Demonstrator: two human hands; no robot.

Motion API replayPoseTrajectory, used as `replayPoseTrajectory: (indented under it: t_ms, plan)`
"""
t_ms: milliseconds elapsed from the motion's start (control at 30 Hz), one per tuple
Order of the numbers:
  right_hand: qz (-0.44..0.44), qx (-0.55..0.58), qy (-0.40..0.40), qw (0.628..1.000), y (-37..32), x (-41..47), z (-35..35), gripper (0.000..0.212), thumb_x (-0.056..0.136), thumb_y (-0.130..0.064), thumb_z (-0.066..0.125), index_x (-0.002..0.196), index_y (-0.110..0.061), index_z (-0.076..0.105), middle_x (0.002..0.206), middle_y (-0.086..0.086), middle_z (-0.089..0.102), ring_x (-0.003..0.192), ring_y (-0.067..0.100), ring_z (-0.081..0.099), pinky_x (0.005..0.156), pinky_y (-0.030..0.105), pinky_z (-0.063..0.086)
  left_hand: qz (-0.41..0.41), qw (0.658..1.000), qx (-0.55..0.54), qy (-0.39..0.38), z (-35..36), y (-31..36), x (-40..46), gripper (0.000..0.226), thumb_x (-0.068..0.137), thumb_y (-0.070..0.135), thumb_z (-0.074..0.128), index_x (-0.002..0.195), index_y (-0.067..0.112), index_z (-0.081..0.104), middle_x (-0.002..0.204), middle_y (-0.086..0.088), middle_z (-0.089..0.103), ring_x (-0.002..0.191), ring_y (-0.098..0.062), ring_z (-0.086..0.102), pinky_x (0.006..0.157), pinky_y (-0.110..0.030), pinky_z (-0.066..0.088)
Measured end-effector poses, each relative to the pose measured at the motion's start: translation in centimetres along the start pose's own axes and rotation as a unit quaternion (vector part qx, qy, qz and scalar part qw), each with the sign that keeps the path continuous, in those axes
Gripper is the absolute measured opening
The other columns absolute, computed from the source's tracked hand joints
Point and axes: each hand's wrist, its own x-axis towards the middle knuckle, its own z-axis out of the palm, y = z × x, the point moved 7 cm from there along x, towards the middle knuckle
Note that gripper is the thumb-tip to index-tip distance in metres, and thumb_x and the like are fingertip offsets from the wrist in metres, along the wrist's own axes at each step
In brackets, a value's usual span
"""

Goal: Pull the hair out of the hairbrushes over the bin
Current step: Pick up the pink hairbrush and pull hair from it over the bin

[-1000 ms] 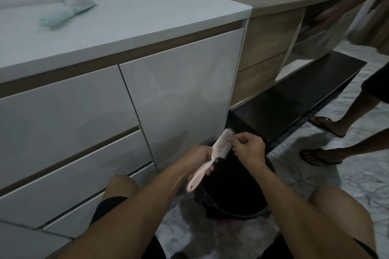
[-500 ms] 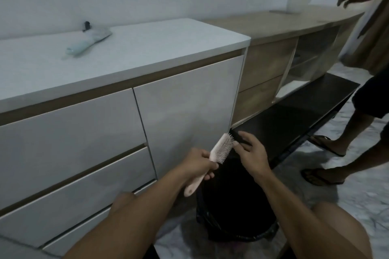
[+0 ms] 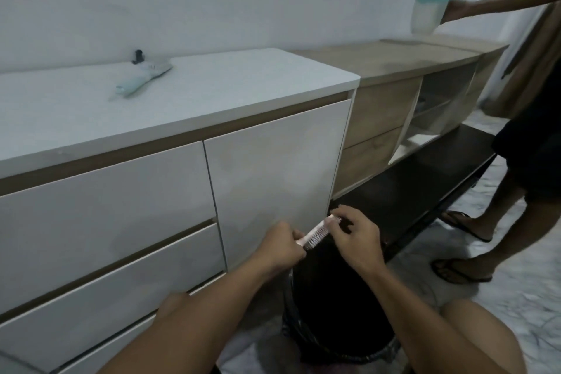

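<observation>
Hairbrush (image 3: 317, 234) now edge-on over bin (image 3: 334, 313), right hand (image 3: 356, 238) atop.

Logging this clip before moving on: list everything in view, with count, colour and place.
brush: 1, pink, over the bin
bin: 1, black, floor, between the knees
cabinet: 1, white, left
sideboard: 1, wood, right of cabinet
bench: 1, black, before sideboard
tube: 1, pale green, on cabinet
jug: 1, white with teal lid, held by bystander
bystander: 1, dark shorts, right
left hand: grips brush handle
right hand: fingers at brush tip
</observation>
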Motion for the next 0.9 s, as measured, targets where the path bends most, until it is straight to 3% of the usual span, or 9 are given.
replayPoseTrajectory:
  t_ms: [67, 133, 233, 333, 433, 567, 700, 800, 900]
  plan:
    - [-0.038, -0.013, -0.045, 0.998, -1.0, -0.4, 0.9, 0.025, 0.082, -0.031, 0.073, 0.102, -0.018, 0.078, 0.110, -0.013, 0.068, 0.109, 0.003, 0.061, 0.093, 0.019, 0.047, 0.019, 1.000, 0.014, 0.010, -0.3, 0.5, 0.1, 0.026, 0.071, 0.007, 0.066, 0.093, 0.012, 0.078, 0.068, -0.009, 0.065, 0.067, -0.016, 0.061, 0.056, -0.022, 0.036]
    - [0.030, 0.008, -0.027, 0.999, -0.3, -0.2, 0.1, 0.016, 0.083, -0.027, 0.072, 0.094, -0.019, 0.080, 0.093, -0.021, 0.069, 0.098, 0.003, 0.064, 0.083, 0.010, 0.043, 0.039, 0.998, 0.047, 0.004, -0.3, 0.8, 0.0, 0.029, 0.071, 0.008, 0.067, 0.097, 0.014, 0.078, 0.078, -0.014, 0.072, 0.073, -0.021, 0.066, 0.059, -0.022, 0.037]
    - [0.144, 0.011, 0.031, 0.989, 2.6, 0.4, -1.7, 0.015, 0.087, -0.026, 0.068, 0.090, -0.018, 0.080, 0.080, -0.005, 0.074, 0.088, 0.016, 0.068, 0.078, 0.022, 0.044, 0.038, 0.998, 0.054, -0.020, 0.5, 0.1, -0.1, 0.028, 0.070, 0.007, 0.068, 0.094, 0.013, 0.078, 0.076, -0.018, 0.072, 0.066, -0.019, 0.064, 0.061, -0.026, 0.044]
    - [0.225, 0.130, 0.000, 0.966, 4.0, -0.1, -1.1, 0.022, 0.093, -0.026, 0.063, 0.110, -0.014, 0.072, 0.103, 0.005, 0.073, 0.095, 0.019, 0.067, 0.086, 0.035, 0.054, -0.039, 0.992, -0.105, -0.059, 1.2, -0.9, -0.6, 0.011, 0.078, 0.000, 0.061, 0.083, 0.004, 0.070, 0.064, -0.018, 0.065, 0.048, -0.018, 0.061, 0.057, -0.035, 0.054]
    - [0.213, 0.265, -0.111, 0.934, 2.2, -1.3, 1.1, 0.034, 0.092, -0.022, 0.065, 0.125, -0.020, 0.060, 0.121, 0.002, 0.066, 0.107, 0.021, 0.067, 0.084, 0.041, 0.059, -0.128, 0.941, -0.297, -0.104, 1.8, -1.3, -1.0, 0.009, 0.094, 0.003, 0.049, 0.093, 0.000, 0.057, 0.074, -0.015, 0.062, 0.055, -0.021, 0.061, 0.043, -0.028, 0.052]
    - [0.087, 0.207, -0.191, 0.956, -0.1, -1.8, 2.3, 0.067, 0.080, -0.018, 0.079, 0.141, -0.022, 0.052, 0.142, -0.013, 0.046, 0.132, 0.012, 0.045, 0.109, 0.035, 0.042, -0.192, 0.850, -0.453, -0.190, 2.1, -0.9, -1.2, 0.027, 0.101, 0.010, 0.032, 0.104, 0.000, 0.056, 0.077, -0.010, 0.059, 0.051, -0.014, 0.051, 0.039, -0.020, 0.043]
    - [0.058, 0.178, -0.163, 0.969, 0.5, -1.0, 1.6, 0.050, 0.083, -0.019, 0.076, 0.129, -0.030, 0.063, 0.137, -0.019, 0.047, 0.139, 0.012, 0.041, 0.116, 0.039, 0.036, -0.234, 0.788, -0.517, -0.240, 2.1, -1.4, -1.7, 0.027, 0.098, 0.005, 0.031, 0.112, -0.001, 0.053, 0.073, -0.015, 0.060, 0.038, -0.011, 0.049, 0.031, -0.018, 0.040]
    - [0.095, 0.218, -0.137, 0.962, 1.5, -0.6, 1.2, 0.033, 0.086, -0.013, 0.071, 0.117, -0.024, 0.071, 0.128, -0.005, 0.065, 0.125, 0.016, 0.058, 0.101, 0.034, 0.051, -0.242, 0.755, -0.544, -0.276, 2.7, -1.5, -1.9, 0.027, 0.098, 0.006, 0.029, 0.121, -0.001, 0.043, 0.074, -0.015, 0.056, 0.038, -0.011, 0.046, 0.029, -0.017, 0.038]
    - [0.151, 0.220, -0.058, 0.962, 2.1, -0.3, 0.1, 0.017, 0.089, -0.008, 0.067, 0.104, -0.011, 0.074, 0.098, 0.002, 0.074, 0.098, 0.020, 0.070, 0.074, 0.022, 0.058, -0.239, 0.785, -0.492, -0.290, 3.0, -1.9, -2.2, 0.024, 0.098, 0.007, 0.032, 0.113, -0.004, 0.046, 0.065, -0.012, 0.062, 0.037, -0.011, 0.047, 0.028, -0.017, 0.037]
